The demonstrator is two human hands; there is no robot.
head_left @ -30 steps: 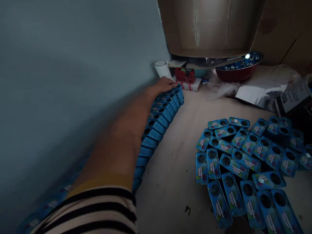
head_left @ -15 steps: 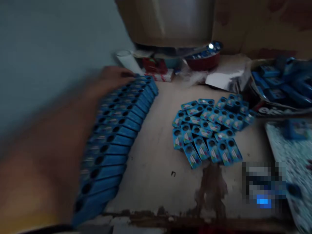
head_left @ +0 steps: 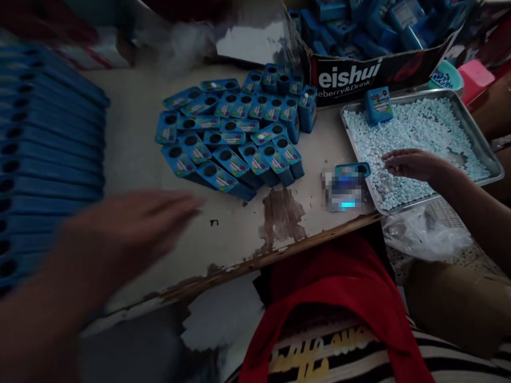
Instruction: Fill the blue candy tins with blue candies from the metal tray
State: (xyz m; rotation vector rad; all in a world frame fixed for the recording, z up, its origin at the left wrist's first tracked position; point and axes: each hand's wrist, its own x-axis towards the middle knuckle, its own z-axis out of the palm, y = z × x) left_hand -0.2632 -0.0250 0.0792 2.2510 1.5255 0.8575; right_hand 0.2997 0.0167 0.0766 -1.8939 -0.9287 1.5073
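The left hand [head_left: 136, 231] is blurred above the near part of the desk [head_left: 191, 244], fingers straight and together, with nothing visible in it. Just beyond its fingertips stands the cluster of blue boxes [head_left: 244, 125], most with a dark round hole in the top. These boxes look narrow and stand close together, several askew, so a careless sweep of the fingers could knock the nearest ones over, and they might topple their neighbours. To the other side of that hand is the long row of blue boxes [head_left: 69, 143]; the wrist is near it, and a bump there could push the line out of order.

The right hand [head_left: 413, 163] is over the tray [head_left: 496, 165] of pale pellets [head_left: 393, 143], fingers half bent. Whether any pellets are pinched in it cannot be told. If some are, a loose pinch could scatter them onto the desk or floor. Just beyond this hand, a single blue box [head_left: 379, 106] sits upright among the pellets; that loose footing may let it tip if brushed. The tray's support is not visible on the near side, where a plastic bag [head_left: 427, 234] lies below, so leaning hard on its rim could tilt it and spill the contents.
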